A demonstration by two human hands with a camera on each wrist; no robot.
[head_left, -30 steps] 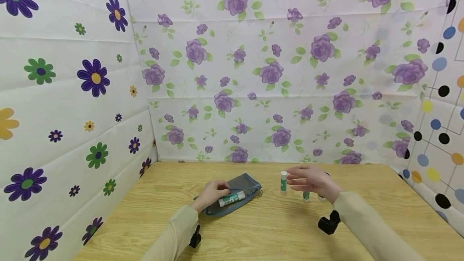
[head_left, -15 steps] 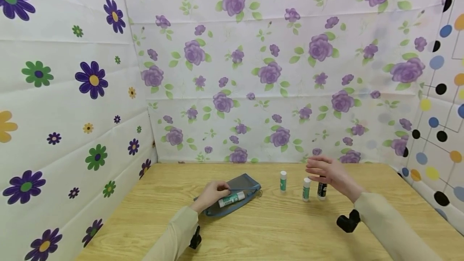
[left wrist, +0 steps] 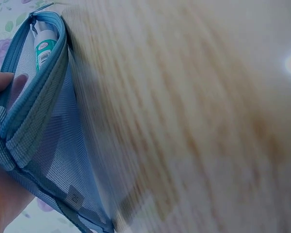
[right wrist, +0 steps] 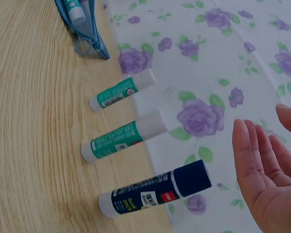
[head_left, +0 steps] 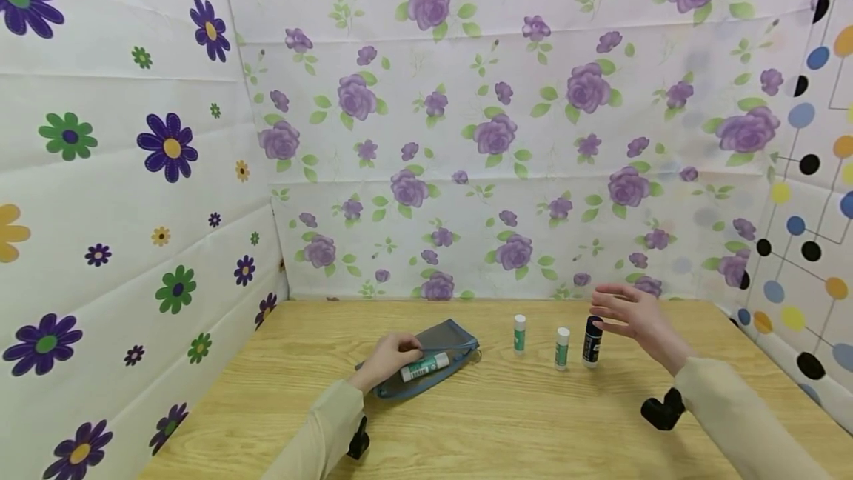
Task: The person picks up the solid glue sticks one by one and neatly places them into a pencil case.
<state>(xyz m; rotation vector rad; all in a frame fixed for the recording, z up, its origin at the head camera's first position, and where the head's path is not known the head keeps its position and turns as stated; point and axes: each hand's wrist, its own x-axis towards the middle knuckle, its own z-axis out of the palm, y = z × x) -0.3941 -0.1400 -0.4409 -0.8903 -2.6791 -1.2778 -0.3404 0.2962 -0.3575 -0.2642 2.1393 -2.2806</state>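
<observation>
My left hand (head_left: 388, 361) pinches the rim of a blue mesh zip pouch (head_left: 445, 335) lying at the middle left. Inside its open mouth is a green-and-white glue stick (head_left: 425, 367), its white end also showing in the left wrist view. On the right, my right hand (head_left: 636, 319) hovers beside the top of a dark navy glue stick (head_left: 590, 347), fingers extended and holding nothing; the right wrist view shows a gap between hand (right wrist: 269, 179) and stick. Two green glue sticks, a nearer one (head_left: 562, 350) and a farther one (head_left: 519, 335), stand upright left of the navy one.
All of this is on a wooden table (head_left: 480, 428). A rose-patterned cloth (head_left: 453, 132) hangs behind it, with patterned sheets at the left and right sides. A metal ring (right wrist: 83, 46) is on the pouch's end.
My right hand has moved rightward, away from the farther green stick, past the nearer one, to the navy glue stick. The left hand and pouch have stayed put.
</observation>
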